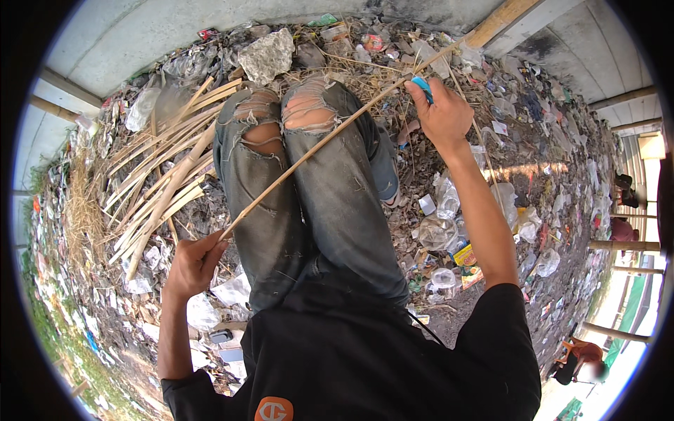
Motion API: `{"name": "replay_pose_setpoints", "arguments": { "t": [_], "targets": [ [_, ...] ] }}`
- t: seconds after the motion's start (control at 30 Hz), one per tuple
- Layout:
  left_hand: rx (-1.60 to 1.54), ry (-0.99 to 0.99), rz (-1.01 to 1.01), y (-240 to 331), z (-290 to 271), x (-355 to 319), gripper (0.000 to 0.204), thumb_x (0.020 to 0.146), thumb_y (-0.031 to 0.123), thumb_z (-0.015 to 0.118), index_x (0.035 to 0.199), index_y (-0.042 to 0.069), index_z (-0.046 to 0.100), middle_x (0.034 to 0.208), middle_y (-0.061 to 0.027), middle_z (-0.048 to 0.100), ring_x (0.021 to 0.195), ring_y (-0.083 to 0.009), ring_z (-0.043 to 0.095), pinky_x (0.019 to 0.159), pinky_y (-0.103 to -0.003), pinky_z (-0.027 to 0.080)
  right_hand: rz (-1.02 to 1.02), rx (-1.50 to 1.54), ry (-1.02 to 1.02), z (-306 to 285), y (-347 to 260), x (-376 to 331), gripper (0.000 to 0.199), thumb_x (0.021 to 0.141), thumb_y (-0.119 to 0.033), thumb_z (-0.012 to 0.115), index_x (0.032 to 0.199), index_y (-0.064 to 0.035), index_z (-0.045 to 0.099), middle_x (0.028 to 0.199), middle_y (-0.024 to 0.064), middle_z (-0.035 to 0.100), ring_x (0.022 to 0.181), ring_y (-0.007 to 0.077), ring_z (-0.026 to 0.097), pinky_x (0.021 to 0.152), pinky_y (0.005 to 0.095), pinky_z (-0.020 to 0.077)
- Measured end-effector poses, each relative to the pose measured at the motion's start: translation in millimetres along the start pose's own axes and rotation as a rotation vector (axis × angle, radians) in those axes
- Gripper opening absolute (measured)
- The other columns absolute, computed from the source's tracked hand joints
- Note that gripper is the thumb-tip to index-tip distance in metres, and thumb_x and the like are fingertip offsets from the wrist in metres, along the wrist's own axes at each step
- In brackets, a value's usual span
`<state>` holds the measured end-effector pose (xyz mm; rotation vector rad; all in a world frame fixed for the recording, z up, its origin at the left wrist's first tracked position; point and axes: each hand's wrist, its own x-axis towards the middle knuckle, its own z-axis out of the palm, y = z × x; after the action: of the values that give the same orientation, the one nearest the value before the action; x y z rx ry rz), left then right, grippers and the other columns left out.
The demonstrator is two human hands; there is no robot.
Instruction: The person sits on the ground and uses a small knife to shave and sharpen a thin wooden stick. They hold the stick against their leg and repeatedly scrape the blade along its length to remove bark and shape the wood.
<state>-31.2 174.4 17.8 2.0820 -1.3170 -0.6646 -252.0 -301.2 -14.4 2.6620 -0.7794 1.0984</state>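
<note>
A long thin stick, like a split bamboo strip [309, 156], slants across my knees from lower left to upper right. My left hand [193, 265] pinches its lower end beside my left leg. Up beyond my right knee, my right hand [448, 116] is closed around a small bright-blue tool [423, 87] that sits against the strip near its far part. The fingers hide most of this tool and I see no blade, so its exact kind stays unclear. My legs, in torn grey jeans [337, 189], are bent beneath the strip.
Several pale split strips [170, 200] lie piled left of my legs. A grey rock [267, 56] sits beyond my knees, near a pale wall [175, 21]. Plastic litter [439, 231] covers the ground. A wooden pole [505, 21] stands at upper right; another person [583, 354] is at far lower right.
</note>
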Motion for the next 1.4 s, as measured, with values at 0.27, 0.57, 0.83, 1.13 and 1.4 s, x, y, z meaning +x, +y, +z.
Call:
{"name": "replay_pose_setpoints", "arguments": {
  "t": [0.27, 0.57, 0.83, 1.13, 1.4],
  "targets": [
    [0.184, 0.167, 0.141, -11.2, 10.0, -3.3, 0.022, 0.099, 0.005, 0.072, 0.119, -0.004, 0.075, 0.058, -0.0153, 0.06, 0.045, -0.0279, 0.059, 0.046, -0.041, 0.042, 0.129, 0.426, -0.449, -21.1, -24.7, -5.9, 0.061, 0.108, -0.059, 0.054, 0.087, -0.0033, 0.067, 0.062, 0.0186, 0.063, 0.059, 0.0461, 0.064, 0.058, 0.0525, 0.0498],
    [0.444, 0.227, 0.328, -12.0, 4.1, -1.5, 0.02, 0.095, 0.006, 0.077, 0.113, -0.001, 0.074, 0.057, -0.0099, 0.06, 0.043, -0.0261, 0.057, 0.043, -0.04, 0.041, 0.176, 0.185, -0.395, -9.8, 25.4, 24.1, 0.067, 0.108, -0.066, 0.048, 0.094, -0.0047, 0.072, 0.064, 0.0207, 0.066, 0.067, 0.0462, 0.068, 0.062, 0.0535, 0.053],
    [0.405, 0.169, 0.254, -18.6, -10.3, -25.1, 0.02, 0.097, 0.005, 0.073, 0.115, -0.002, 0.074, 0.061, -0.0099, 0.064, 0.045, -0.0226, 0.06, 0.043, -0.038, 0.043, 0.35, -0.026, -0.259, 7.2, 68.1, 20.0, 0.066, 0.107, -0.066, 0.047, 0.095, -0.006, 0.071, 0.074, 0.0224, 0.07, 0.076, 0.0479, 0.07, 0.068, 0.0569, 0.0535],
    [0.394, 0.2, 0.098, -70.7, -13.5, -100.5, 0.019, 0.097, 0.004, 0.07, 0.115, 0.0, 0.074, 0.066, -0.0131, 0.067, 0.049, -0.0287, 0.061, 0.049, -0.04, 0.045, 0.888, 0.583, -0.103, -21.7, 217.4, 1.7, 0.058, 0.105, -0.061, 0.059, 0.086, -0.0069, 0.066, 0.062, -0.0017, 0.044, 0.052, 0.0113, 0.041, 0.051, 0.0304, 0.0302],
    [0.606, 0.263, 0.22, -79.9, -17.3, -67.1, 0.022, 0.1, 0.012, 0.072, 0.12, 0.004, 0.073, 0.069, -0.0101, 0.068, 0.05, -0.0261, 0.06, 0.051, -0.039, 0.045, 0.796, 1.125, -0.338, -36.8, 15.3, 4.9, 0.039, 0.099, -0.04, 0.079, 0.107, -0.0028, 0.07, 0.063, -0.0102, 0.041, 0.051, 0.002, 0.033, 0.047, 0.0241, 0.0235]
  ]
}}
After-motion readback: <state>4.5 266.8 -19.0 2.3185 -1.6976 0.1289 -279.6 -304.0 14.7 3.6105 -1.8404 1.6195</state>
